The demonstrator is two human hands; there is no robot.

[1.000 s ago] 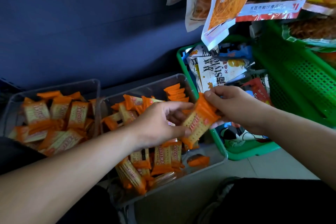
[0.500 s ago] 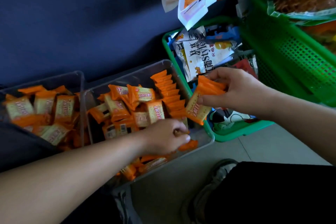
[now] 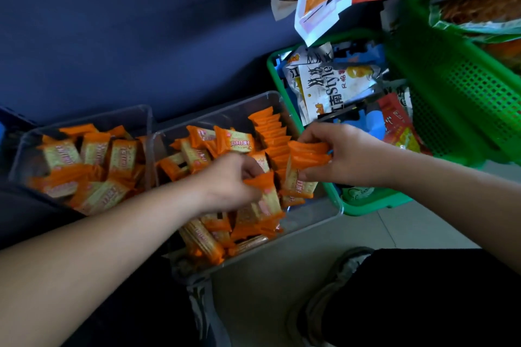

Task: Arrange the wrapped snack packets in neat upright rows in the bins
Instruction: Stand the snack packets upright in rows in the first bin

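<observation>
Left hand [image 3: 228, 180] pinches one loose packet [image 3: 263, 191] above the clear bin [image 3: 310, 222]. Right hand [image 3: 344, 158] grips a small stack [image 3: 303, 169] at the bin's right wall, beside the upright row [image 3: 270, 135]. Packets look light, crinkly, brittle inside; hold by flat faces.

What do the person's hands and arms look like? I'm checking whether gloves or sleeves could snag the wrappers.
Both the left hand and the right hand are bare: no gloves, and no rings or watch that I can see. Both forearms are uncovered right to the picture's edge, so no sleeves show. Dark trousers show below.
</observation>
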